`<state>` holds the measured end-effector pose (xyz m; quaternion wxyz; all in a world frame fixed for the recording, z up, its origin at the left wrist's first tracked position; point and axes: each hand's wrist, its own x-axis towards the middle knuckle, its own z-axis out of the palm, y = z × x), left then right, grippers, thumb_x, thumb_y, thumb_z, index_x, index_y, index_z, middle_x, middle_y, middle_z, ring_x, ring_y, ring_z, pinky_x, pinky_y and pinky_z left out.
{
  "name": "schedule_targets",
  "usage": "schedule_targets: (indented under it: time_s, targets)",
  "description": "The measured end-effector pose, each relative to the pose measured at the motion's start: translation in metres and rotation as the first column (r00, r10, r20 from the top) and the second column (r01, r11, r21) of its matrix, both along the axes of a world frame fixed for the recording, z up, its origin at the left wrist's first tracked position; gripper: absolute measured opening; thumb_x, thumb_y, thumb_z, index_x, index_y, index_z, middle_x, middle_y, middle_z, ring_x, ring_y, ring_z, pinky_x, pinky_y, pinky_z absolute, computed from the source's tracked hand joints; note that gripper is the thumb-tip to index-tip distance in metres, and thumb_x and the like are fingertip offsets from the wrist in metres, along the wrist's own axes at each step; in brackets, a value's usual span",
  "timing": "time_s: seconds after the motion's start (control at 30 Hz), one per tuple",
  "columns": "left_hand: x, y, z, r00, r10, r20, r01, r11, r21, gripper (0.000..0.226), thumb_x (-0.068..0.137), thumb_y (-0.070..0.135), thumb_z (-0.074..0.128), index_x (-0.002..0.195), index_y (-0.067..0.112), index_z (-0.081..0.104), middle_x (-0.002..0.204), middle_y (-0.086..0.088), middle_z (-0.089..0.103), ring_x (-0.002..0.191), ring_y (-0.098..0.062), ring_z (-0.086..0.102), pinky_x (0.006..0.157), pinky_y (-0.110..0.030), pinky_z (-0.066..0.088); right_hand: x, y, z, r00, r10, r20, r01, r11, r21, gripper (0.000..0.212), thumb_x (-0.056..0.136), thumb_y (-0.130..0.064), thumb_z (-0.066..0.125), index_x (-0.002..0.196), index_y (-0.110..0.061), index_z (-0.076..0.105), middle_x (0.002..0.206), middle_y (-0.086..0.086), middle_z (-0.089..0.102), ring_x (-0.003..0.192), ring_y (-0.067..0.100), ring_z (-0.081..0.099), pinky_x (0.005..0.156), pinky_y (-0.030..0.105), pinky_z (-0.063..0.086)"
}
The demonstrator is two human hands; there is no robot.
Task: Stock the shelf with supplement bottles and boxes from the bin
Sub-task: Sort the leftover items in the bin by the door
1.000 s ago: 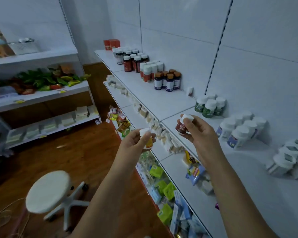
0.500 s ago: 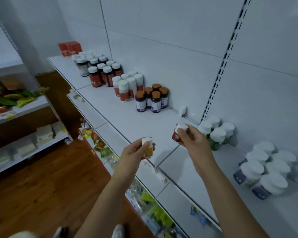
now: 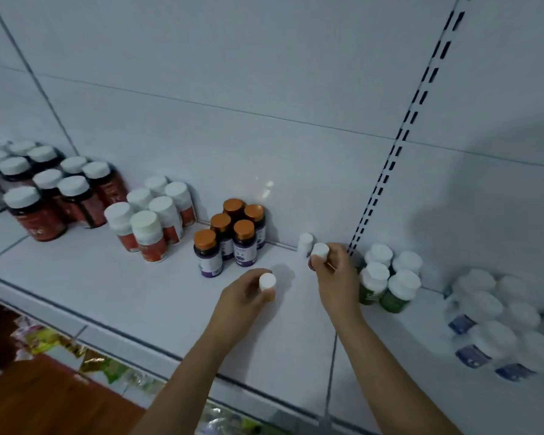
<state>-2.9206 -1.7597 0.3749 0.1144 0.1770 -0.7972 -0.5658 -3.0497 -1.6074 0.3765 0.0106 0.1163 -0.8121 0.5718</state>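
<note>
My left hand (image 3: 244, 298) grips a small orange bottle with a white cap (image 3: 267, 282) just above the white shelf (image 3: 139, 290). Further back, my right hand (image 3: 335, 273) holds a small red bottle with a white cap (image 3: 319, 251), low over the shelf. It is right beside a single small white bottle (image 3: 305, 243) that stands against the back wall. Whether either held bottle touches the shelf I cannot tell.
On the shelf stand groups of bottles: orange-capped purple-label ones (image 3: 230, 237), white-capped orange ones (image 3: 151, 215), dark red ones (image 3: 54, 196) at the left, green ones (image 3: 388, 281) and blue-label white ones (image 3: 496, 328) at the right. Snack packets (image 3: 44, 337) lie on a lower shelf.
Both hands have moved forward and down toward the shelf with their bottles. The view has swung closer to the shelf and the back wall.
</note>
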Motion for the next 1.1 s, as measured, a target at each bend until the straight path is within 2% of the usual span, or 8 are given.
schedule_targets:
  time_s: [0.13,0.27,0.37,0.43,0.5,0.63,0.9,1.1]
  targets:
    - [-0.015,-0.017,-0.006,0.992,-0.123,-0.005,0.121,0.983,-0.135,0.025,0.094,0.036,0.064,0.118,0.041,0.060,0.113,0.031,0.063,0.107,0.011,0.057,0.090,-0.011,0.044,-0.010,-0.012,-0.018,0.988,-0.087,-0.130,0.100,0.990,0.097,0.004,0.097,-0.020,0.060,0.100,-0.018,0.059,0.090,-0.007,0.063,0.085,0.016,0.062,0.071,0.020,0.043]
    - [-0.018,-0.022,-0.019,0.983,-0.168,-0.075,0.148,0.963,-0.224,0.029,0.095,0.033,0.063,0.124,0.033,0.059,0.122,0.027,0.061,0.111,0.013,0.054,0.093,-0.007,0.040,-0.005,-0.017,-0.026,0.966,-0.155,-0.206,0.189,0.968,0.163,0.019,0.091,-0.011,0.067,0.108,-0.015,0.060,0.100,-0.007,0.062,0.091,0.009,0.057,0.077,0.021,0.041]
    - [-0.019,-0.021,-0.024,0.978,-0.178,-0.106,0.143,0.951,-0.275,0.032,0.094,0.031,0.064,0.125,0.035,0.057,0.121,0.036,0.052,0.110,0.025,0.045,0.091,0.003,0.030,-0.002,-0.022,-0.027,0.939,-0.213,-0.270,0.274,0.938,0.213,0.023,0.087,-0.005,0.069,0.107,-0.010,0.059,0.100,-0.008,0.053,0.093,0.009,0.050,0.078,0.019,0.034]
    - [-0.021,-0.020,-0.025,0.972,-0.200,-0.126,0.156,0.943,-0.295,0.032,0.094,0.028,0.065,0.123,0.038,0.055,0.114,0.042,0.047,0.105,0.031,0.041,0.087,0.007,0.027,-0.006,-0.023,-0.031,0.925,-0.235,-0.298,0.314,0.915,0.255,0.020,0.088,-0.010,0.069,0.106,-0.008,0.059,0.101,0.000,0.057,0.094,0.016,0.052,0.081,0.026,0.038]
    - [-0.023,-0.021,-0.026,0.967,-0.211,-0.144,0.156,0.934,-0.321,0.031,0.093,0.027,0.066,0.123,0.032,0.059,0.116,0.037,0.051,0.104,0.030,0.042,0.087,0.006,0.028,-0.013,-0.024,-0.036,0.921,-0.240,-0.307,0.332,0.896,0.296,0.018,0.090,-0.014,0.068,0.105,-0.008,0.059,0.103,0.007,0.061,0.097,0.024,0.056,0.084,0.035,0.044]
    - [-0.024,-0.023,-0.029,0.962,-0.218,-0.165,0.153,0.929,-0.336,0.031,0.093,0.028,0.066,0.124,0.026,0.062,0.117,0.026,0.058,0.106,0.024,0.047,0.089,0.002,0.032,-0.019,-0.027,-0.038,0.910,-0.261,-0.321,0.358,0.886,0.295,0.019,0.090,-0.013,0.067,0.107,-0.012,0.060,0.104,0.005,0.064,0.098,0.024,0.058,0.084,0.038,0.047]
    - [-0.024,-0.024,-0.030,0.952,-0.247,-0.182,0.166,0.914,-0.371,0.036,0.093,0.027,0.066,0.128,0.025,0.060,0.121,0.024,0.057,0.109,0.022,0.046,0.092,0.003,0.030,-0.017,-0.027,-0.035,0.929,-0.281,-0.239,0.343,0.897,0.277,0.031,0.086,-0.001,0.068,0.112,-0.010,0.054,0.109,0.007,0.064,0.103,0.026,0.058,0.085,0.033,0.045]
    - [-0.015,-0.027,-0.031,0.949,-0.308,-0.065,0.249,0.860,-0.445,0.064,0.089,0.033,0.069,0.145,0.030,0.040,0.139,0.022,0.043,0.126,0.012,0.036,0.103,0.001,0.019,0.027,-0.020,-0.031,0.941,-0.255,-0.221,0.304,0.925,0.229,0.034,0.092,-0.005,0.059,0.126,-0.011,0.055,0.120,0.005,0.057,0.111,0.020,0.055,0.098,0.030,0.047]
